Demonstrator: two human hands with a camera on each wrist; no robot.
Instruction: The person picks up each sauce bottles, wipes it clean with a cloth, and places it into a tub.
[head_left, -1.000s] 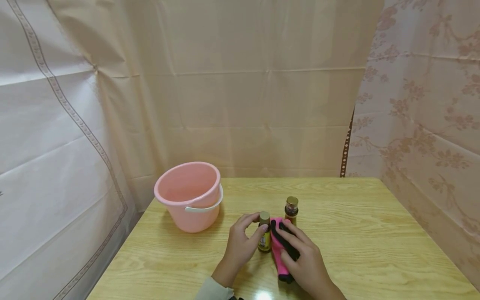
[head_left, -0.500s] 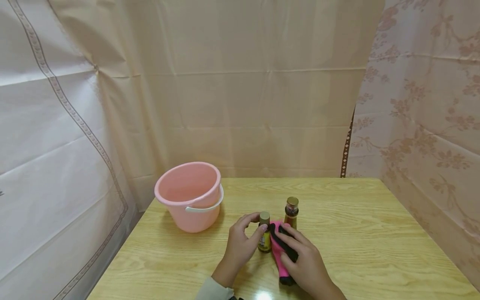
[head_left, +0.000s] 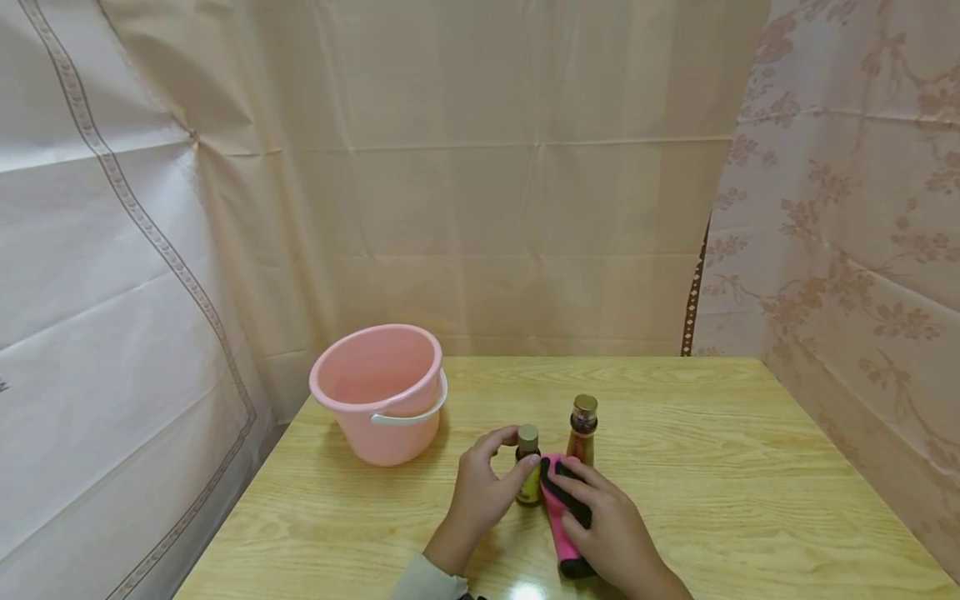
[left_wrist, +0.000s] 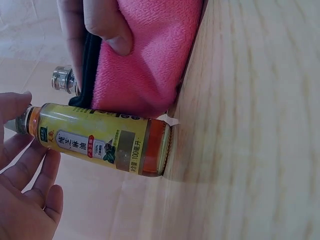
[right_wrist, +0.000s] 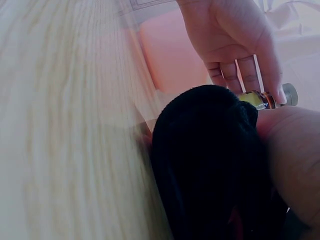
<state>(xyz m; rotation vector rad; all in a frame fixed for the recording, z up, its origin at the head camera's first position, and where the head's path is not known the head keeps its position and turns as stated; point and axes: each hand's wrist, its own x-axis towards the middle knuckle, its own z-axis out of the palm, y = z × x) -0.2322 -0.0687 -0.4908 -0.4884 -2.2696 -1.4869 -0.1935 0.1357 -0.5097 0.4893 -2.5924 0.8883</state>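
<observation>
A small sesame oil bottle (head_left: 528,479) with a yellow label and gold cap stands upright on the table. My left hand (head_left: 483,483) pinches it at the neck between thumb and fingers; the left wrist view shows the label (left_wrist: 82,142) plainly. In my right hand (head_left: 611,525) is a folded pink and black cloth (head_left: 558,517), held against the bottle's right side. The left wrist view shows the cloth's fuzzy pink face (left_wrist: 150,55) touching the bottle. Dark cloth (right_wrist: 205,160) fills much of the right wrist view. Behind the cloth stands a second gold-capped bottle (head_left: 582,433), its lower part hidden.
A pink bucket (head_left: 390,437) with a pale handle (head_left: 408,418) stands at the table's left back. The wooden table (head_left: 712,467) ends at a beige curtain (head_left: 487,208). Patterned cloth hangs at the right side.
My right hand and the cloth have slid slightly down along the bottle, toward me. More of the rear bottle shows. My left hand keeps its grip almost in place.
</observation>
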